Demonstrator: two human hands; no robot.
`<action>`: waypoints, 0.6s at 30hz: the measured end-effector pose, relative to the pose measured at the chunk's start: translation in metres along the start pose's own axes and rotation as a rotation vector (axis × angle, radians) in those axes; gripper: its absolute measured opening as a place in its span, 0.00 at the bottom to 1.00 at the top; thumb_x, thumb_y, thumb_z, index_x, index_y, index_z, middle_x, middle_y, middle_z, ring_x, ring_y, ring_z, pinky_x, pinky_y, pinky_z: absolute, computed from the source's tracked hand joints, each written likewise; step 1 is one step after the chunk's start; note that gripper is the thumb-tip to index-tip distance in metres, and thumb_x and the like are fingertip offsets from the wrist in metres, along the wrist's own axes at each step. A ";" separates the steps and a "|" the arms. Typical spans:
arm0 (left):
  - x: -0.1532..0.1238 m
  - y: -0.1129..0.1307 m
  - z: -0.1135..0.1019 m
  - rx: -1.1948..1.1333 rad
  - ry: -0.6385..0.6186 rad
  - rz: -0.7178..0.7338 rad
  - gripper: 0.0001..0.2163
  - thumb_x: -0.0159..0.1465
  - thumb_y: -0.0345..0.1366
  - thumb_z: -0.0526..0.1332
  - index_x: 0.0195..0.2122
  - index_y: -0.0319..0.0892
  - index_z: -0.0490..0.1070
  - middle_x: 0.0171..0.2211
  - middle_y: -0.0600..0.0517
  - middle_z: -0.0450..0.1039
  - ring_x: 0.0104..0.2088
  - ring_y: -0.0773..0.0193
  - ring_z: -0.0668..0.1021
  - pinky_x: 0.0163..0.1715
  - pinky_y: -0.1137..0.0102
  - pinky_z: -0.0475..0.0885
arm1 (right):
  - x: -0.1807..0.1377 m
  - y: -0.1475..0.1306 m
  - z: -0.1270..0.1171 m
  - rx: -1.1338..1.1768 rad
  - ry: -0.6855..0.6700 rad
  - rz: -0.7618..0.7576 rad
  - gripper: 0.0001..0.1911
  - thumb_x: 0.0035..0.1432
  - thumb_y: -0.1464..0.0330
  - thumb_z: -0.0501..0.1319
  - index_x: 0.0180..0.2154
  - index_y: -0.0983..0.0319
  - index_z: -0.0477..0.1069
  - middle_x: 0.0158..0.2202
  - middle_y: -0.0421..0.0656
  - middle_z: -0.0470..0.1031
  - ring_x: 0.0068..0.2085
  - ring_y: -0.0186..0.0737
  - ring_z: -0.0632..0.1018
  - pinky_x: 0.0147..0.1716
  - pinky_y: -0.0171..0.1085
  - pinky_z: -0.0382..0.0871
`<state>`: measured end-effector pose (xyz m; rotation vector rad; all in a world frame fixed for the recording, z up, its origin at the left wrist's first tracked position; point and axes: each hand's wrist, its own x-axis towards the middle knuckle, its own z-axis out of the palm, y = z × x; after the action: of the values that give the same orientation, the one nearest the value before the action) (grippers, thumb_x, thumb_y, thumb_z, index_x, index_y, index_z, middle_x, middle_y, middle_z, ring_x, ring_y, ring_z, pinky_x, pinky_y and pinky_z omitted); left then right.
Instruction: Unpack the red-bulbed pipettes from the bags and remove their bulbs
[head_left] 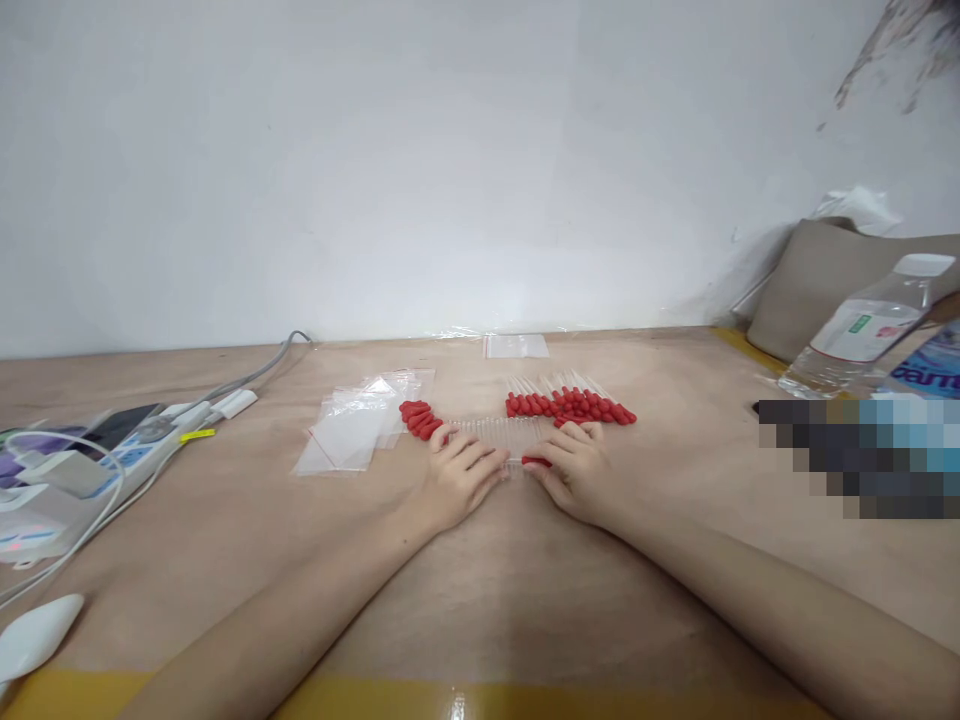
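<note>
Left hand (465, 475) and right hand (574, 468) at a row of red-ended clear tubes (495, 433)
Clear plastic bags (341, 430); left fingers curl over the row, grip unclear; right thumb and fingers pinch one tube's red end (535, 461); a second cluster of tubes (570, 403) lies just beyond.

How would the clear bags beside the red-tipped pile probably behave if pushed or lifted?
The bags look thin and see-through, so one would likely be light and floppy. Their glare suggests a slick surface that may slide. Since they overlap, pushing one might drag others.
</note>
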<state>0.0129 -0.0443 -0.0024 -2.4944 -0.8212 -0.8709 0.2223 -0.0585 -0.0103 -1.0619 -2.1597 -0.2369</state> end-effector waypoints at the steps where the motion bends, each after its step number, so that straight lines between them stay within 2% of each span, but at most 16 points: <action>1: 0.000 0.001 0.001 0.009 0.002 0.006 0.07 0.61 0.35 0.56 0.40 0.46 0.69 0.31 0.54 0.74 0.33 0.65 0.72 0.44 0.61 0.58 | 0.001 -0.001 0.001 0.011 -0.013 -0.003 0.10 0.58 0.64 0.53 0.31 0.58 0.71 0.29 0.40 0.73 0.33 0.36 0.66 0.37 0.40 0.49; 5: 0.000 0.004 0.003 0.050 0.013 0.027 0.06 0.62 0.33 0.54 0.38 0.44 0.69 0.27 0.55 0.74 0.29 0.66 0.70 0.41 0.62 0.57 | 0.006 -0.005 0.002 0.023 -0.053 -0.046 0.10 0.57 0.63 0.54 0.35 0.57 0.72 0.28 0.40 0.73 0.34 0.35 0.66 0.37 0.40 0.48; 9: 0.001 0.006 -0.001 0.088 -0.032 0.032 0.06 0.63 0.33 0.53 0.35 0.44 0.69 0.24 0.55 0.72 0.29 0.66 0.70 0.42 0.60 0.55 | 0.006 -0.006 0.004 0.007 -0.049 -0.071 0.11 0.58 0.63 0.54 0.29 0.57 0.72 0.24 0.38 0.71 0.31 0.34 0.65 0.37 0.41 0.48; 13: 0.001 0.008 -0.004 0.097 -0.063 0.010 0.07 0.62 0.33 0.52 0.32 0.43 0.69 0.22 0.55 0.70 0.29 0.65 0.70 0.43 0.59 0.54 | 0.006 -0.006 0.005 -0.051 -0.009 -0.103 0.11 0.57 0.63 0.54 0.27 0.57 0.72 0.23 0.38 0.70 0.31 0.34 0.64 0.37 0.41 0.48; 18: 0.000 0.008 -0.004 0.042 -0.061 -0.029 0.07 0.62 0.33 0.53 0.31 0.43 0.70 0.22 0.56 0.70 0.29 0.66 0.69 0.46 0.58 0.52 | 0.004 -0.004 0.004 -0.204 0.048 -0.217 0.10 0.58 0.65 0.54 0.27 0.58 0.71 0.22 0.38 0.69 0.31 0.33 0.64 0.37 0.40 0.48</action>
<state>0.0162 -0.0522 -0.0011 -2.4893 -0.8886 -0.7817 0.2156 -0.0568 -0.0096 -0.9192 -2.2425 -0.5889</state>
